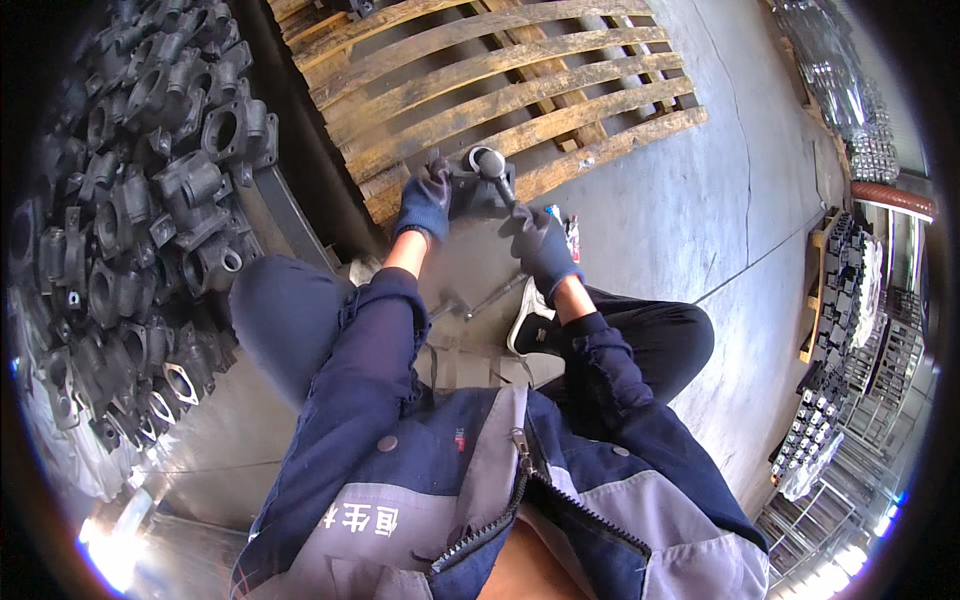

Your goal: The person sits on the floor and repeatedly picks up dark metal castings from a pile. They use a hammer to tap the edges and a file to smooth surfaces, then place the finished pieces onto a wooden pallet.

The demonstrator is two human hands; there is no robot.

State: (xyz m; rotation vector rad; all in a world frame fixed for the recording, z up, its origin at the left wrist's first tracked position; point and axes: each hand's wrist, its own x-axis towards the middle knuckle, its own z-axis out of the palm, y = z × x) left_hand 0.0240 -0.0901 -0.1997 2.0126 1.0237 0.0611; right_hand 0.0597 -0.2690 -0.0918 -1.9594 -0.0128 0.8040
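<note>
**Two gloved hands on a casting at the pallet edge**

Head view: the left hand (425, 203) is closed on a dark metal casting (478, 190) that rests on the edge of a wooden pallet (500, 90). The right hand (541, 243) grips a grey tool (495, 170) (its head touches the casting). A heap of similar castings (140, 220) lies at the left.
</note>
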